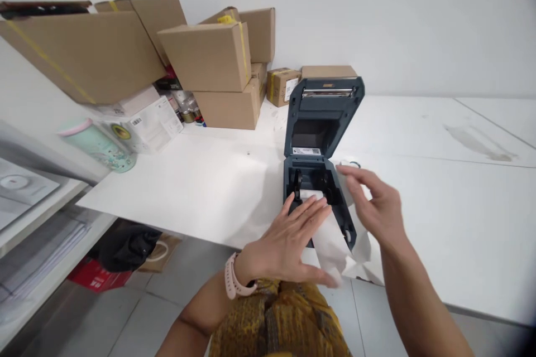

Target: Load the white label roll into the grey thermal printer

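Note:
A dark label printer (pixel 324 117) stands on the white table with its lid raised. Inside its bay is a small white paper roll (pixel 311 194), and a white paper strip (pixel 330 237) runs from it over the front edge. My left hand (pixel 288 237), fingers spread, lies over the front of the bay and the strip, its fingertips at the roll. To the right of the printer my right hand (pixel 374 201) is raised with thumb and forefinger apart, holding nothing. Loose white paper (pixel 362 234) lies beside the printer, below that hand.
Cardboard boxes (pixel 205 56) are stacked at the back left, with a small taped box (pixel 281 86) behind the printer. A mint tumbler (pixel 100 145) leans near white boxes (pixel 151 128) at the left. White shelves (pixel 46 201) stand at the far left.

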`<state>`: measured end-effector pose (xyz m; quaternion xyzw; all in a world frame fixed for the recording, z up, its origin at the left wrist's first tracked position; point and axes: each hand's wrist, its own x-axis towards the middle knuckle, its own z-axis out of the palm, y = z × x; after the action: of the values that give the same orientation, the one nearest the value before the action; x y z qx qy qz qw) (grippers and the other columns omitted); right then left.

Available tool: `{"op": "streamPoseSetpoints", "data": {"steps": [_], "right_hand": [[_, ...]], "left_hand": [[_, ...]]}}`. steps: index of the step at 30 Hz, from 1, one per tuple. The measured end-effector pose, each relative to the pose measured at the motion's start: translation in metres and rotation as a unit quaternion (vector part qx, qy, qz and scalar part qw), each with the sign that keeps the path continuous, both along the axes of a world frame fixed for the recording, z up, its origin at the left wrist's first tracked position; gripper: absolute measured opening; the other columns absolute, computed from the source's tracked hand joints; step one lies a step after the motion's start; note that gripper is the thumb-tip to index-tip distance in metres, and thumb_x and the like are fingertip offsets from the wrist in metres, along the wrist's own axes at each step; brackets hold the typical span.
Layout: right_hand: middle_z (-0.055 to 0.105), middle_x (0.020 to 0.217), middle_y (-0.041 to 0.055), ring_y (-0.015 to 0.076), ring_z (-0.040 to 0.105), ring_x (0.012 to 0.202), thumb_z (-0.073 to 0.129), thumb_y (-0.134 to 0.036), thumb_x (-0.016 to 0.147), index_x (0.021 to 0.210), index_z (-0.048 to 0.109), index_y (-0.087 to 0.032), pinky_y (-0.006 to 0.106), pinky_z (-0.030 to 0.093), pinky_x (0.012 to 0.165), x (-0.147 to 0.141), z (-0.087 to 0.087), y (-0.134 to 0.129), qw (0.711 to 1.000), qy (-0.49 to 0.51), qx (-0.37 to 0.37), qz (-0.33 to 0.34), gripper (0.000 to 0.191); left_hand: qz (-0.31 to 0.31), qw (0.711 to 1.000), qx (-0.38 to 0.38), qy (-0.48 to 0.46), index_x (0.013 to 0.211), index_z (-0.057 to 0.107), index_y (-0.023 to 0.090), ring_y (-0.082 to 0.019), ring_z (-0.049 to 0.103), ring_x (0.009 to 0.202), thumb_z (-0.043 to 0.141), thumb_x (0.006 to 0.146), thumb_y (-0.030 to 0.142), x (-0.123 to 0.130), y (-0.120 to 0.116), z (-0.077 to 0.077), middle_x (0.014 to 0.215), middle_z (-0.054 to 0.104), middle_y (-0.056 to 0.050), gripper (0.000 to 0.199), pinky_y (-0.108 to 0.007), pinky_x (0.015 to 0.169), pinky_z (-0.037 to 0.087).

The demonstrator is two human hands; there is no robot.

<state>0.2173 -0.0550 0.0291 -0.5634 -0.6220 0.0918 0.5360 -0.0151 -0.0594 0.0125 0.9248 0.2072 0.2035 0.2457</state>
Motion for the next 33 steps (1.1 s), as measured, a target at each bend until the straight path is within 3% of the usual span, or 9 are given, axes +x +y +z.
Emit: {"op": "streamPoseSetpoints", "data": {"steps": [3,7,11,14,18,22,27,33], "right_hand": [[0.076,0.123,0.0078,0.0236,0.069,0.118,0.054,-0.034,0.102,0.116,0.074,-0.027,0.044,0.054,0.104,0.002,-0.024,-0.008,0.998,-0.034,-0.031,0.046,0.025],[0.074,0.129,0.0065,0.0238,0.066,0.124,0.050,-0.031,0.103,0.114,0.074,-0.028,0.046,0.053,0.106,0.012,-0.042,-0.022,0.989,-0.079,-0.081,0.099,0.026],[0.074,0.129,0.0055,0.0239,0.067,0.121,0.048,-0.031,0.104,0.117,0.072,-0.029,0.047,0.054,0.104,0.022,-0.039,-0.018,0.982,-0.109,-0.101,0.115,0.027],[0.075,0.126,0.0063,0.0252,0.067,0.122,0.051,-0.034,0.103,0.121,0.070,-0.029,0.048,0.053,0.105,0.027,-0.031,0.002,0.986,-0.109,-0.067,0.111,0.027],[0.074,0.126,0.0081,0.0281,0.066,0.123,0.056,-0.040,0.100,0.121,0.071,-0.028,0.052,0.051,0.108,0.024,-0.027,0.040,0.986,-0.130,-0.037,0.101,0.028],[0.075,0.125,0.0096,0.0317,0.067,0.119,0.062,-0.038,0.094,0.114,0.074,-0.025,0.056,0.053,0.105,0.015,-0.035,0.063,0.983,-0.149,-0.056,0.089,0.027],[0.064,0.144,0.0106,0.0316,0.060,0.132,0.057,-0.030,0.094,0.125,0.069,-0.024,0.057,0.051,0.110,0.010,-0.044,0.062,0.989,-0.129,-0.056,0.051,0.034],[0.062,0.147,0.0074,0.0292,0.064,0.130,0.056,-0.030,0.095,0.128,0.067,-0.027,0.052,0.057,0.106,0.009,-0.039,0.056,0.990,-0.107,-0.083,0.044,0.034]], "left_hand": [[-0.059,0.996,0.001,0.064,0.167,-0.008,0.025,-0.037,0.008,0.163,0.070,0.083,0.071,-0.005,0.017,0.001,0.175,0.007,-0.017,0.124,-0.066,0.130,0.004],[-0.043,0.995,0.016,0.087,0.166,-0.009,0.029,-0.032,0.009,0.163,0.068,0.094,0.050,0.001,0.024,-0.002,0.175,0.010,-0.015,0.108,-0.065,0.130,0.006],[-0.018,0.996,0.021,0.079,0.166,0.014,0.020,-0.031,0.024,0.161,0.060,0.097,0.046,0.012,0.022,-0.003,0.170,0.031,-0.017,0.087,-0.060,0.132,0.006],[-0.013,0.997,0.036,0.071,0.161,0.031,0.016,-0.030,0.033,0.157,0.053,0.099,0.044,0.014,0.021,-0.007,0.165,0.041,-0.017,0.071,-0.059,0.132,0.007],[-0.004,0.997,0.042,0.058,0.156,0.041,0.014,-0.030,0.038,0.155,0.049,0.100,0.053,0.013,0.023,-0.012,0.163,0.045,-0.016,0.068,-0.057,0.132,0.011],[0.004,0.998,0.048,0.048,0.155,0.044,0.016,-0.029,0.042,0.152,0.045,0.102,0.055,0.013,0.023,-0.014,0.162,0.047,-0.014,0.066,-0.058,0.132,0.015],[0.006,0.998,0.063,0.022,0.151,0.049,0.016,-0.029,0.048,0.148,0.049,0.101,0.052,0.014,0.025,-0.015,0.158,0.052,-0.015,0.061,-0.058,0.131,0.018],[-0.002,0.997,0.071,0.011,0.146,0.053,0.015,-0.029,0.049,0.147,0.053,0.101,0.051,0.012,0.027,-0.016,0.156,0.055,-0.015,0.058,-0.057,0.131,0.018]]}}
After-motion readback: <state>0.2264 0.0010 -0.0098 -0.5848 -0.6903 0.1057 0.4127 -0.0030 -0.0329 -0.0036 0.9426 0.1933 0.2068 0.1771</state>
